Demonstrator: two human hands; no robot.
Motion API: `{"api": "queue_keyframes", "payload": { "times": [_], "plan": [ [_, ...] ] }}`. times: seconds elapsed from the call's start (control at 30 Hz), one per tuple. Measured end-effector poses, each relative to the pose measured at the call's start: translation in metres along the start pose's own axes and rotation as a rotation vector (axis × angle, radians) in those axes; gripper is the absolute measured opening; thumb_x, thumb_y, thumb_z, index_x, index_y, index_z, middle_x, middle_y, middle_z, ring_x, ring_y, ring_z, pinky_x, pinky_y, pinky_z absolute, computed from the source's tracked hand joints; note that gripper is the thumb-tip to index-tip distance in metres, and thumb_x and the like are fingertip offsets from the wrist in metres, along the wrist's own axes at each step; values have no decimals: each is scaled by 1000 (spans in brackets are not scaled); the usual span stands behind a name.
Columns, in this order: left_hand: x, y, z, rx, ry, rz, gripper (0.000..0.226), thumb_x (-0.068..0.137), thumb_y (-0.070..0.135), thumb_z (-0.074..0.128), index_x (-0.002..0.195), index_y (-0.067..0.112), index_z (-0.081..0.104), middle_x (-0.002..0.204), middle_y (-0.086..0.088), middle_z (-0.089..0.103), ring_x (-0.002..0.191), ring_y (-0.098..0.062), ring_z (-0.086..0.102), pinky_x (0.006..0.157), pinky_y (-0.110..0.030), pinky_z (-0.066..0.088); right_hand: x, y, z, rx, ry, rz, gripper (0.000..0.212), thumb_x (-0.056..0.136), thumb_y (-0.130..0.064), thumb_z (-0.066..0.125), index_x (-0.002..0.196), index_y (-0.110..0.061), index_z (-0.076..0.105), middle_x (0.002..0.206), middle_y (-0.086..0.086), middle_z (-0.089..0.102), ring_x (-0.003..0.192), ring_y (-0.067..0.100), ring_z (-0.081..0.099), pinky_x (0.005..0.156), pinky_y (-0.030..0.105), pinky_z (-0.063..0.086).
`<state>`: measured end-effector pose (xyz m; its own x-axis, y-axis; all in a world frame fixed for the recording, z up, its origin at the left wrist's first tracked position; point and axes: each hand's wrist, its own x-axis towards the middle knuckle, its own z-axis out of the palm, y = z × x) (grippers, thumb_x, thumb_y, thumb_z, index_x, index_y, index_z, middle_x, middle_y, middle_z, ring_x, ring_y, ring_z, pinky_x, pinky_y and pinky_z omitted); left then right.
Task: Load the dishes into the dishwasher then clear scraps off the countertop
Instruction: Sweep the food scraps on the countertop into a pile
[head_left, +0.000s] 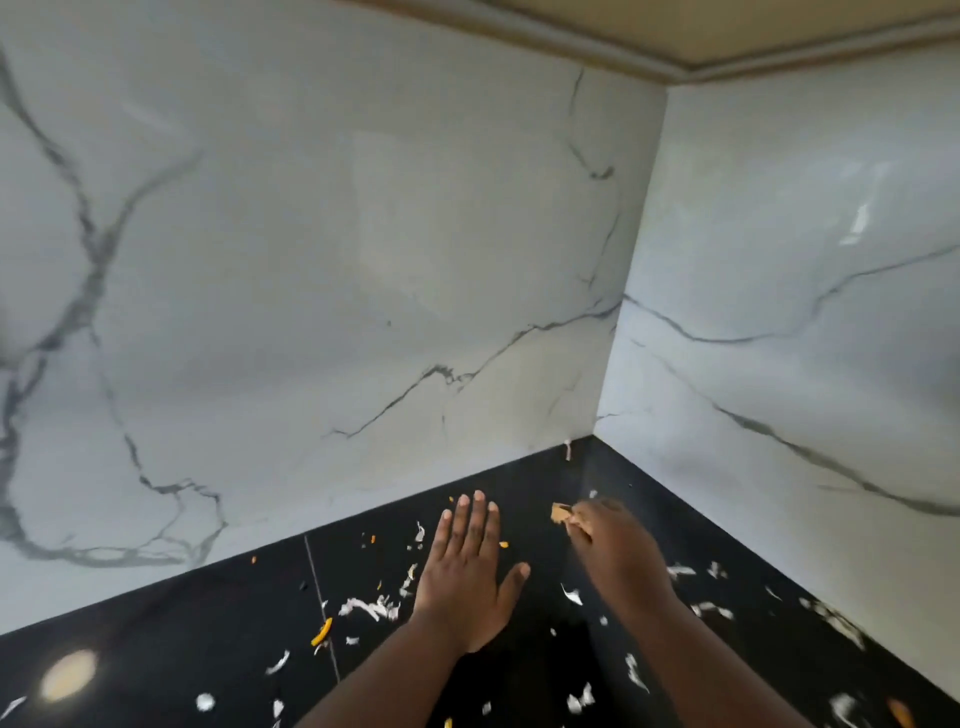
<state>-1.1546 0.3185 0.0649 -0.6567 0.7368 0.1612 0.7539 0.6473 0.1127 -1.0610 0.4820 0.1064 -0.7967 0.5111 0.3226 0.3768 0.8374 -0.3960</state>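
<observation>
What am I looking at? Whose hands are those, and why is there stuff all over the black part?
This picture comes from a camera worn on a person's head, so you see what they see, looking down at their own two hands. The black part is a kitchen countertop in a corner, with white marble walls behind it. Small white and orange scraps lie scattered on it. The left hand is flat, fingers straight, over the countertop. The right hand pinches a small tan scrap in its fingertips. The person is clearing up the mess. The bright round spot at the lower left is just a lamp's reflection.
</observation>
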Motion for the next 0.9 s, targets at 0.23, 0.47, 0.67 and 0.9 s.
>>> {"api": "queue_keyframes", "payload": {
  "times": [0.23,0.47,0.67,0.9],
  "plan": [
    [-102,33,-66,31,35,24,92,76,66,-15,150,11,-18,156,-7,-27,140,-21,-32,117,-39,-18,-120,-46,-61,-23,-21,-10,25,98,-28,48,118,-20,58,116,0,57,101,19,59,79,30,44],
    [-179,51,-90,23,21,-52,98,71,66,-18,151,10,-15,158,-9,-23,143,-22,-27,115,-38,-19,-188,-79,-77,22,-50,-94,37,95,-18,45,130,-30,54,127,-1,54,114,22,53,90,33,46],
    [-249,59,-85,55,-51,-73,78,95,60,7,151,10,-15,158,-10,-24,143,-22,-28,118,-40,-15,-252,-96,-84,-69,-140,-92,42,98,-16,39,137,-29,44,153,0,29,134,21,38,97,36,42],
    [-315,60,-86,26,-52,-35,79,95,62,8,152,10,-13,159,-10,-20,144,-22,-25,118,-39,-16,-318,-110,-97,-162,-151,-78,35,97,-18,40,130,-26,48,142,0,37,122,20,48,88,36,48]
  ]
}}
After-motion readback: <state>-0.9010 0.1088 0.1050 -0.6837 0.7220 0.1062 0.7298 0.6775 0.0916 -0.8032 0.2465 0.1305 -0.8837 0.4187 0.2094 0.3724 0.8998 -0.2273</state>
